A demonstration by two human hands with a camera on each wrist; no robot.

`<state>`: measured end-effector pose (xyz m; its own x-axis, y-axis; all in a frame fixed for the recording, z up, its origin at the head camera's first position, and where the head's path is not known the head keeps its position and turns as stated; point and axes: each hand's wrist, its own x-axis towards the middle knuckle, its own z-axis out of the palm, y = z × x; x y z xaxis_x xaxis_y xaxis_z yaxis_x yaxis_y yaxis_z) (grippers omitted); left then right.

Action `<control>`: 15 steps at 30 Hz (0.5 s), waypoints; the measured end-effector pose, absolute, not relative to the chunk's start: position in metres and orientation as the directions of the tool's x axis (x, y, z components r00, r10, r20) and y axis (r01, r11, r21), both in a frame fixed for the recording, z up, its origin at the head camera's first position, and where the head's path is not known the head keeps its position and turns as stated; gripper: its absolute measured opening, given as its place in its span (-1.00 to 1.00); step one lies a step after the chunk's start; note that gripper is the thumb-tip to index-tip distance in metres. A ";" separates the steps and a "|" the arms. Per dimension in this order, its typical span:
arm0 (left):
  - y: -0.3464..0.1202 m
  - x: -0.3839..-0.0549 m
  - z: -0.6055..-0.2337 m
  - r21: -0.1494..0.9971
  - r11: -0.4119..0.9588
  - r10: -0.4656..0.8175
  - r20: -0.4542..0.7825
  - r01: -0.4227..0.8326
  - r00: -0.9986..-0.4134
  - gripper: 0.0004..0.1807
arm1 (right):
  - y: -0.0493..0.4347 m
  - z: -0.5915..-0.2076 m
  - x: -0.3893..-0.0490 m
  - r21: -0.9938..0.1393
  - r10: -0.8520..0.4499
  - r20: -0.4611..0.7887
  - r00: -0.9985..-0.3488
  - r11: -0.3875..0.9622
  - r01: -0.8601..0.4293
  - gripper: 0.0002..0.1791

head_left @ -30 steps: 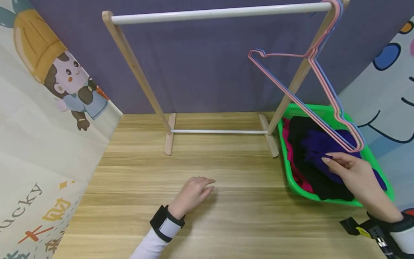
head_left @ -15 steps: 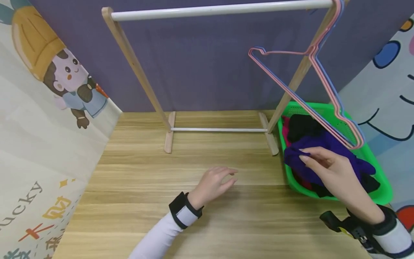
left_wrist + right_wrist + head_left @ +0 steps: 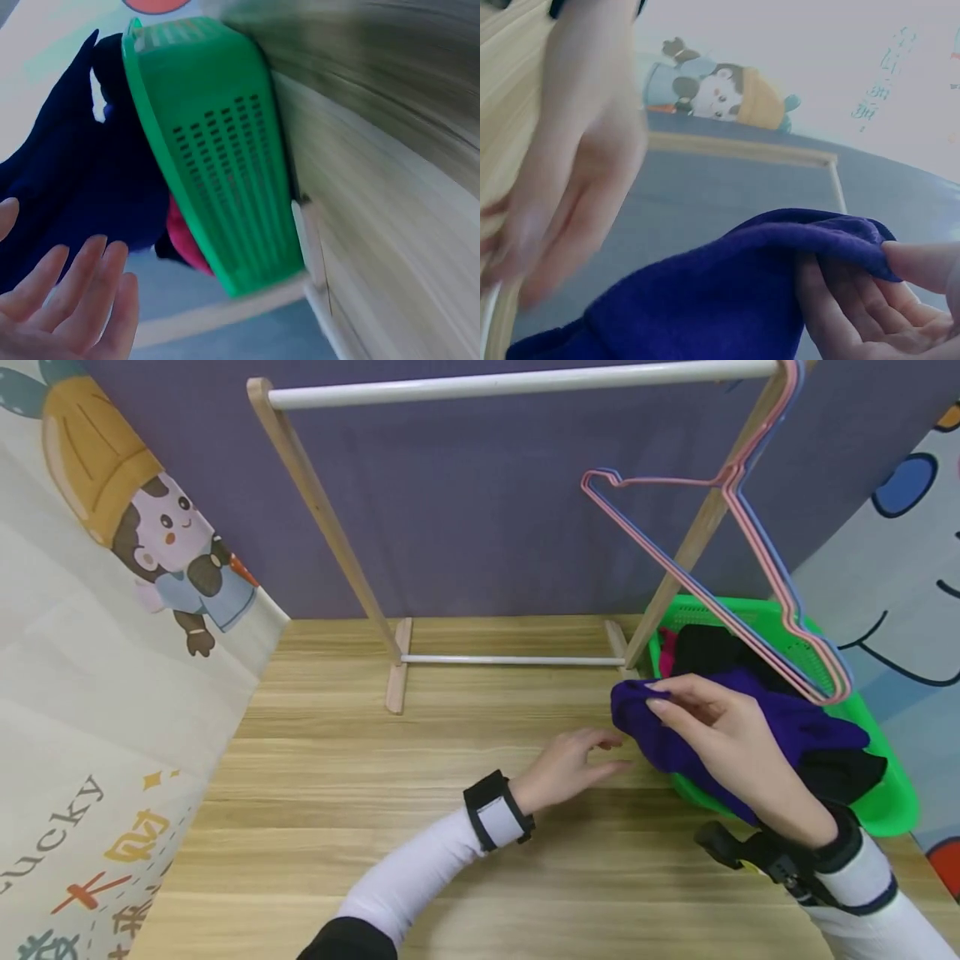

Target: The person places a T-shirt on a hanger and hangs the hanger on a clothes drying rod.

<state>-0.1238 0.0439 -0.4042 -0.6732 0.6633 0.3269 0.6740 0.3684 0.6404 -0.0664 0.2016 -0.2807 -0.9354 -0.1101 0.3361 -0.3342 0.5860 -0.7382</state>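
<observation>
My right hand (image 3: 738, 747) pinches the edge of a purple garment (image 3: 806, 718) between thumb and fingers. Part of this cloth hangs over the near left rim of a green basket (image 3: 888, 777), and the rest lies across the clothes inside. In the right wrist view the purple garment (image 3: 705, 300) droops from the pinching fingertips (image 3: 911, 262). My left hand (image 3: 566, 768) is just left of the cloth, apart from it, with relaxed fingers and nothing held. The left wrist view shows its spread fingers (image 3: 82, 292) close to the dark cloth.
Black clothing (image 3: 843, 772) and a bit of red cloth (image 3: 666, 652) lie in the basket. Pink and blue hangers (image 3: 678, 568) hang from the white rail (image 3: 517, 385) of a wooden rack, partly above the basket. The rack's foot (image 3: 397, 677) stands on the wood-grain surface (image 3: 315, 818).
My right hand has drawn the purple garment left and up, over the basket's rim. My left hand has moved right and forward toward it.
</observation>
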 end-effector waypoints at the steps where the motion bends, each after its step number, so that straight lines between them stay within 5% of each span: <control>1: 0.048 -0.125 -0.404 0.654 0.356 0.664 0.326 0.667 -0.673 -0.69 | 0.199 -0.279 -0.066 -0.742 -0.115 0.334 -0.935 0.579 -0.337 -0.83; 10: 0.067 -0.126 -0.411 0.768 0.166 0.637 0.396 0.619 -0.662 -0.54 | 0.186 -0.265 -0.062 -0.784 -0.132 0.321 -0.938 0.518 -0.341 -0.84; 15: 0.073 -0.124 -0.412 0.776 0.134 0.576 0.445 0.616 -0.686 -0.64 | 0.193 -0.258 -0.053 -0.830 -0.136 0.227 -0.964 0.492 -0.265 -0.81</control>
<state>-0.1241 0.0729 -0.4115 -0.6857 0.5763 0.4447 0.6162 0.1343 0.7760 -0.0526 0.1926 -0.2579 -0.9643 -0.1359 0.2272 -0.2647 0.4915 -0.8297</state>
